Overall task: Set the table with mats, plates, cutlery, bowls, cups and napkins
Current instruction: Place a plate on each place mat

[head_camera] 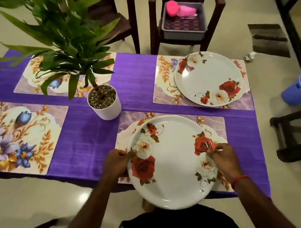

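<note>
Two hands held the near plate (pixel 171 162) over the near mat (pixel 215 124): left hand (pixel 115 163) pinching its left rim, right hand (pixel 224 158) pinching its right rim.

Dim indoor light; glare spot on floor (pixel 83 196); wide-angle edge bending; soft blur.

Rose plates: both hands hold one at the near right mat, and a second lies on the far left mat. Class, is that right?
Not quite. The head view shows the second rose plate on the far right mat, not the far left. The rest stands: left hand and right hand hold the first rose plate at the near right mat.
</note>
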A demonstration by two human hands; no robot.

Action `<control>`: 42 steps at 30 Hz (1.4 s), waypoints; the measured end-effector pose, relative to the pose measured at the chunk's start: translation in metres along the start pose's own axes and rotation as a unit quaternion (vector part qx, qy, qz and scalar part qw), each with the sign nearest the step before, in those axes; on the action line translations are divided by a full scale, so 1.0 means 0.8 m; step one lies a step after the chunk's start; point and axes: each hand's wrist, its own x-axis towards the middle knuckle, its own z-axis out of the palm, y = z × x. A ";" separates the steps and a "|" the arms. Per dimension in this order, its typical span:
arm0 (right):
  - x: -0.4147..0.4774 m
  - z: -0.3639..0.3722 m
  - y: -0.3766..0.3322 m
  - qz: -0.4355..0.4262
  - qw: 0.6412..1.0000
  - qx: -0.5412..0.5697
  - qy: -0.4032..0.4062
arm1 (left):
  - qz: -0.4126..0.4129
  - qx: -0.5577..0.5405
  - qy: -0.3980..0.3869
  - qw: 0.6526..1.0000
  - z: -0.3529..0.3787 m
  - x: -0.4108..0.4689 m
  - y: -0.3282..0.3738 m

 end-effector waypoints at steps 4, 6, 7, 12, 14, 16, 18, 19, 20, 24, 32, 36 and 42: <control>0.001 0.010 -0.015 -0.013 1.000 -0.005 0.011 | 0.003 0.006 -0.015 1.000 -0.002 0.013 0.006; 0.003 0.017 -0.017 -0.014 1.000 -0.011 0.012 | 0.003 0.007 -0.028 1.000 -0.005 0.019 0.004; 0.004 0.021 -0.019 -0.010 1.000 -0.012 0.012 | 0.001 0.007 -0.032 0.999 -0.007 0.023 0.001; 0.006 0.035 -0.026 0.013 1.000 -0.008 0.013 | -0.009 0.016 -0.035 0.999 -0.010 0.038 -0.003; 0.007 0.036 -0.027 0.017 1.000 -0.016 0.020 | -0.006 0.010 -0.040 0.999 -0.007 0.039 -0.003; 0.009 0.038 -0.029 0.017 0.999 -0.026 0.030 | -0.002 0.025 -0.030 0.999 -0.004 0.041 -0.005; 0.012 0.040 -0.032 0.013 0.998 -0.038 0.042 | -0.002 0.040 -0.024 0.999 -0.004 0.047 -0.009; 0.013 0.041 -0.034 0.007 0.998 -0.045 0.047 | -0.001 0.045 -0.021 0.999 -0.004 0.050 -0.011; 0.015 0.042 -0.034 0.000 0.997 -0.051 0.052 | 0.002 0.047 -0.022 0.999 -0.005 0.052 -0.012; 0.021 0.042 -0.037 -0.013 0.996 -0.067 0.061 | 0.015 0.060 -0.023 0.998 -0.007 0.056 -0.011; 0.030 0.039 -0.045 0.004 0.996 -0.062 0.058 | 0.029 0.066 -0.038 0.997 -0.007 0.071 -0.007; 0.035 0.040 -0.047 -0.003 0.996 -0.073 0.053 | 0.037 0.058 -0.043 0.997 -0.005 0.071 -0.001; 0.035 0.042 -0.048 -0.016 0.996 -0.072 0.047 | 0.018 0.040 -0.039 0.998 -0.009 0.076 0.001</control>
